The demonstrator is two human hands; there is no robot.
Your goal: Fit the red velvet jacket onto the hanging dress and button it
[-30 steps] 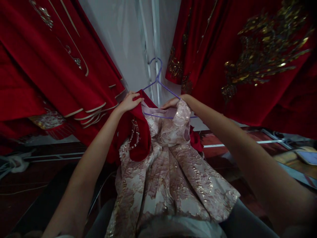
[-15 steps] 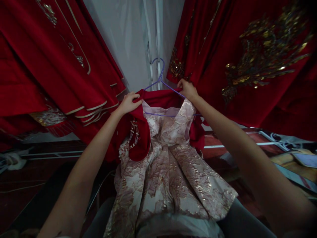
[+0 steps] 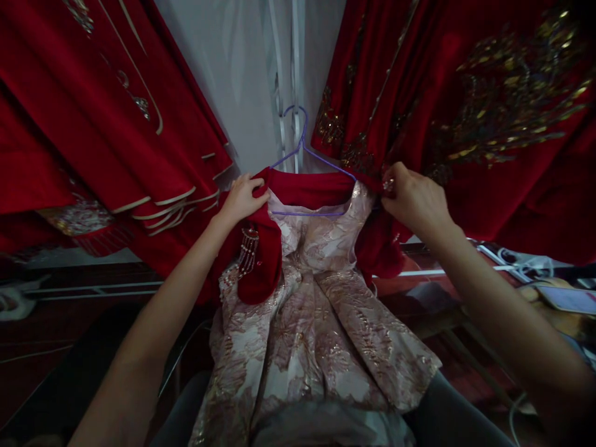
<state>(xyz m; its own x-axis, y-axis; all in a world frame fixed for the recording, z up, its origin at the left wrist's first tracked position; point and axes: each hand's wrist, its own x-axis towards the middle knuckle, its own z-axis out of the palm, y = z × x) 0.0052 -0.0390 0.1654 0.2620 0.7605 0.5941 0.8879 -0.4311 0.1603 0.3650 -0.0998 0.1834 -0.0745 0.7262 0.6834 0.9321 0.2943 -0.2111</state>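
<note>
Pinching the soft red garment [image 3: 311, 188] are my left hand [image 3: 244, 195] and right hand [image 3: 414, 195]. A crinkled, shiny dress [image 3: 305, 310] is on the purple hanger [image 3: 302, 144].

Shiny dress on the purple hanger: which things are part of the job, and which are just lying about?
Part of the job:
red garment, held by the left hand and right hand
pale patterned dress
purple hanger

Just about, it seems:
hanging red clothes to the left
phone-like slab
</note>
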